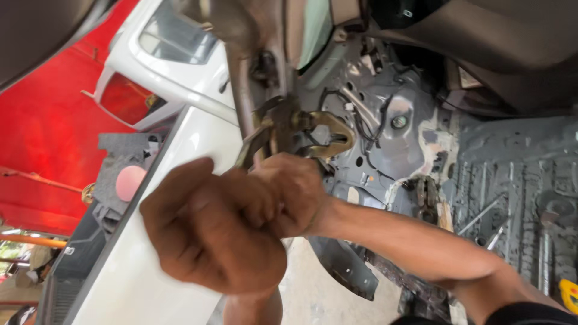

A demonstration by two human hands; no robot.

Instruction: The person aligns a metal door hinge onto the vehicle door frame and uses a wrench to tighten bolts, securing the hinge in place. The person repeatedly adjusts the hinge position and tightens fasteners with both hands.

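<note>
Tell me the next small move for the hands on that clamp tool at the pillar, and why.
Probably steady, then squeeze the handles. Both the left hand and right hand are bunched together at the handles of the locking clamp, whose brass-coloured curved jaws sit at the bare metal pillar; motion blur hides the exact grip.

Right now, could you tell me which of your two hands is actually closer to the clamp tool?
The right hand, just beneath the brass-coloured clamp tool; the left hand sits lower, toward the white panel.

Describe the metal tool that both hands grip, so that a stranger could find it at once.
Start at the white car door on the left, then look to its hinge edge by the bare grey car floor. Above the clasped left hand and right hand sits the clamping tool, brass-toned with curved jaws, unlike the grey panels around.
</note>
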